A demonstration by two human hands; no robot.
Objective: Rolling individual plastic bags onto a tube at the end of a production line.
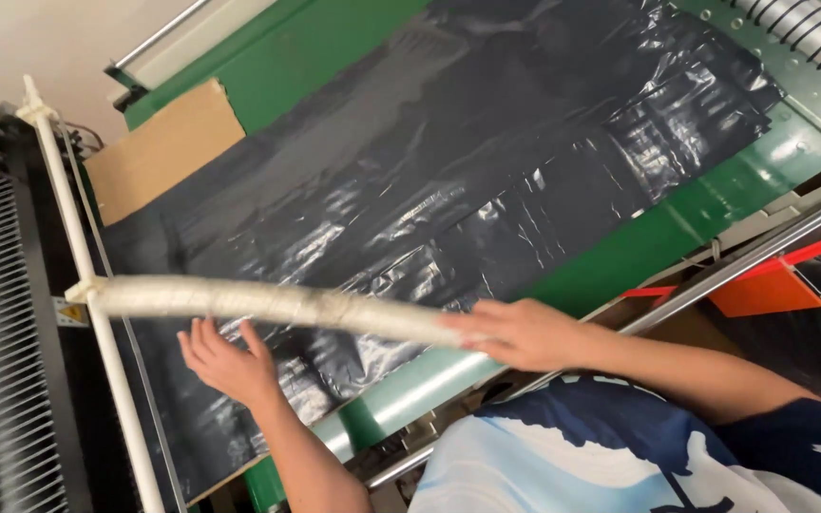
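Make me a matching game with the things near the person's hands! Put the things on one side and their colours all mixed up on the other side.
Things:
1. plastic sheet
2. padded bar
3. machine bed
4. cardboard piece

Colours:
A. brown
B. green
C. black
D. white

Right pairs: 1-C, 2-D, 3-B, 4-A.

The left hand lies flat on the plastic sheet, and the right hand holds the end of the padded bar.
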